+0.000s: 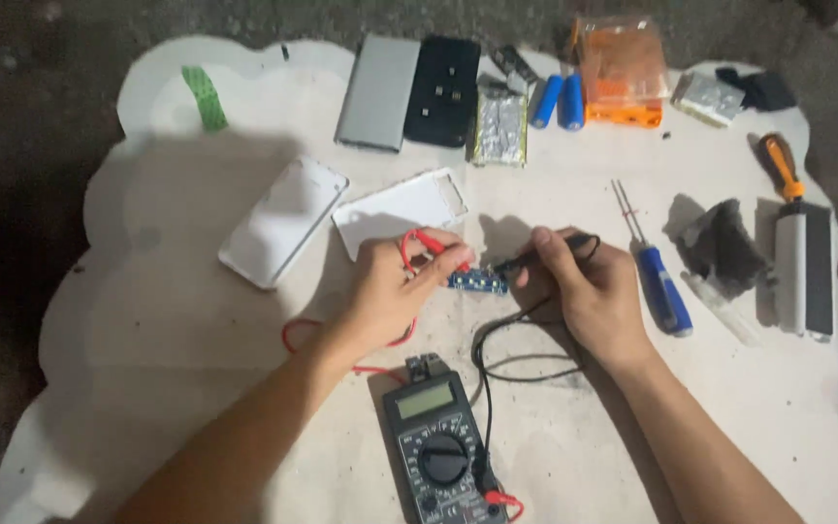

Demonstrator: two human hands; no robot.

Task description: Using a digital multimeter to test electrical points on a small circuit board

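Observation:
My left hand (395, 289) grips a red multimeter probe (435, 245), its tip resting on a small blue circuit board (477, 281) lying on the white mat (147, 320). From the other side, my right hand (584, 291) holds the black probe (535, 254) against the same board. Red and black leads trail back to a dark multimeter (443, 451) with a grey screen and round dial, lying near me between my forearms.
White phone-like shells (283, 221) (400, 209) lie left of the board. At the back are a grey power bank (378, 92), a black case (444, 89), silver pouch cells (501, 126), blue cylindrical cells (560, 101) and an orange box (621, 73). Blue-handled (661, 291) and orange-handled (783, 167) screwdrivers lie right.

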